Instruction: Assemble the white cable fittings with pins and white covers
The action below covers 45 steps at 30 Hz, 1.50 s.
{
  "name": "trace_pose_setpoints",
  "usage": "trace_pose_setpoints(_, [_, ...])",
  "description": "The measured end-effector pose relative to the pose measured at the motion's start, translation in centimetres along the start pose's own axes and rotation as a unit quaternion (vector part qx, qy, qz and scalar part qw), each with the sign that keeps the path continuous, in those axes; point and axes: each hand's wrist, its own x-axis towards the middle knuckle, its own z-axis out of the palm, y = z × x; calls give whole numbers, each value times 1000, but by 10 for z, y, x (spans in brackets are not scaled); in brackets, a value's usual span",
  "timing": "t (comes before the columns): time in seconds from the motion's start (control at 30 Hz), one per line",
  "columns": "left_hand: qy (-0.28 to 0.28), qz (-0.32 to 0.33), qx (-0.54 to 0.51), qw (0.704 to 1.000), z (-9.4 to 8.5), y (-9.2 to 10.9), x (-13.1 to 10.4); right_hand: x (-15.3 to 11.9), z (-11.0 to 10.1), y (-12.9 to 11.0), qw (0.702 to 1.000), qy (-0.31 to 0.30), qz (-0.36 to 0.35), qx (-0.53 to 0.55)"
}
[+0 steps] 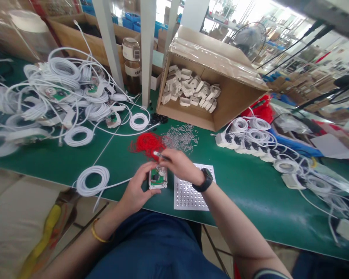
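My left hand (136,190) grips a small white plastic housing (158,187) by its left side, thumb at the near edge. Inside the housing lies a green circuit board (156,177). A white cable joins it from the left, running from a coil (92,181) on the table. My right hand (180,166) is closed around a slim dark tool with a pale end (163,156), slanted over the housing's far edge. The fingertips hide the tool's other end and part of the board. Just beyond the hands lie red rings or bands (148,142) in a pile.
Loose screws (182,138) lie beyond my right hand. A sheet of small clear dots (189,195) is under my right wrist. An open carton (229,97) holds white plastic parts. Coiled cables (64,69) crowd the left; finished-looking white units (241,145) line the right.
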Motion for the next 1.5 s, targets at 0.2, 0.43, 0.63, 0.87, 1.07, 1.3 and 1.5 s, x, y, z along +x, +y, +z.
trace_pose_setpoints(0.2, [40, -43, -93, 994, 5, 3, -3, 3, -2, -4, 1000, -18, 6, -4])
trace_pose_setpoints(0.43, [46, -6, -111, 993, 7, 0, -2, 8, -7, -8, 994, -55, -18, -95])
trace_pose_setpoints(0.63, [52, -13, -110, 992, 8, -3, -3, 19, -6, -16, 979, -70, 0, -190])
trace_pose_setpoints(0.87, [37, -8, -66, 997, 6, -10, -5, 24, -8, -29, 966, -92, 90, -222])
trace_pose_setpoints(1.07, [14, 28, 3, 999, 0, -5, -3, 19, -17, -12, 981, -113, 88, -127])
trace_pose_setpoints(1.3, [46, 44, -32, 997, 3, -4, -6, -27, 10, 5, 932, -107, 198, 284])
trace_pose_setpoints(1.5, [9, -71, 37, 997, 0, 16, 1, -58, 59, -7, 821, 31, 313, 477])
